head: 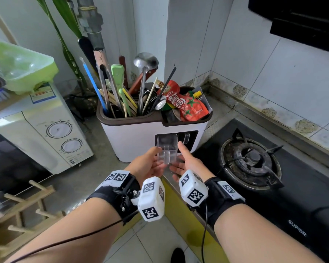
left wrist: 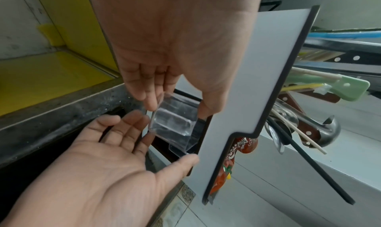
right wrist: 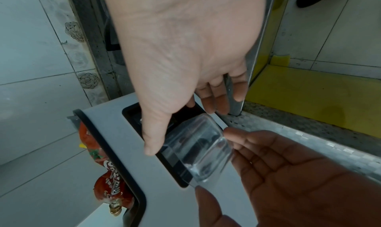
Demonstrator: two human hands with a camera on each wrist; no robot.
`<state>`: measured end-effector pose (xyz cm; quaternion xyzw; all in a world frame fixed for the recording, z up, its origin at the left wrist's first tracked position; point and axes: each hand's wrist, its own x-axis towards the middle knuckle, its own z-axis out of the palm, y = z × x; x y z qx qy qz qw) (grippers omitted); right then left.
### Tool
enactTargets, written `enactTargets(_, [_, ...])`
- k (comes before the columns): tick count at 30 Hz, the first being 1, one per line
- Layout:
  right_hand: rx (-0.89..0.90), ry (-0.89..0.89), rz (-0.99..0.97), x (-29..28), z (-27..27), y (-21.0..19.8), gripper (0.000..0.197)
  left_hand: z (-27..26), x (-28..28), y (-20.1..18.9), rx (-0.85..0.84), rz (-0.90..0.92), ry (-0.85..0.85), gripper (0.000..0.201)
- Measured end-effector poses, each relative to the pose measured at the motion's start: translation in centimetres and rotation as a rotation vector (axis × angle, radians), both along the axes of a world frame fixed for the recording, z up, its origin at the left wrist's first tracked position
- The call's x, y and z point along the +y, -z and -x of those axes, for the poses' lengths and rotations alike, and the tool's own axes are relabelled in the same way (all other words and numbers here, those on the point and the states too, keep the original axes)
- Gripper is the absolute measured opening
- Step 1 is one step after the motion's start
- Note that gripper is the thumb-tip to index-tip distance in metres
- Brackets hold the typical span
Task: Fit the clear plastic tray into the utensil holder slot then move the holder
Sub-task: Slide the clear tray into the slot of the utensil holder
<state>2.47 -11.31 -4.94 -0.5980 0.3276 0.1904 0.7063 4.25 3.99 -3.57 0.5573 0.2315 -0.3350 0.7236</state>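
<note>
Clear plastic tray [head: 167,149] sits at the mouth of the dark slot [head: 186,136] low on the front face of the white utensil holder [head: 133,137], tilted, with its far end at the left part of the opening and its near end projecting toward the person; it is not seated flush. Left hand [head: 150,165] is palm-up on the tray's left side, thumb [left wrist: 210,106] pressed to one edge and fingertips [left wrist: 150,103] to the opposite edge, so the tray is pinched between them. Right hand [head: 188,162] is palm-up on the tray's right side with the fingers extended and relaxed; its thumb [right wrist: 152,142] lies along the slot edge next to the tray, and from the left wrist view its fingertips reach the tray's near rim without curling round it. A second clear piece [head: 186,138] shows in the right part of the slot. The holder stands on the countertop [head: 106,164], just left of the black gas stove [head: 254,164]. Its upper left compartment carries a steel ladle [head: 145,62], chopsticks [head: 110,99], a green spatula [head: 118,74] and a blue-handled utensil [head: 93,82]; the right compartment holds red sauce pouches [head: 179,99]. A white microwave [head: 51,133] stands left of the holder, with a green plastic basin [head: 25,67] on top.
</note>
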Motion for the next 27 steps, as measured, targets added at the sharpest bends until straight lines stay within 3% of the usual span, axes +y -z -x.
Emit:
enactTargets(13, [-0.145,-0.094,-0.055,-0.5,0.6,-0.8,0.011,-0.6,-1.8,0.0,0.008,0.05,-0.125,0.022])
enactTargets(21, [-0.214,-0.046,0.069,0.9,-0.6,-1.1,0.004,-1.2,-2.1,-0.1,-0.021,0.063,-0.202,0.021])
enactTargets(27, [-0.218,-0.031,0.069,1.2,-1.9,-1.1,0.01,-1.1,-1.0,-0.9,-0.026,0.026,-0.205,0.033])
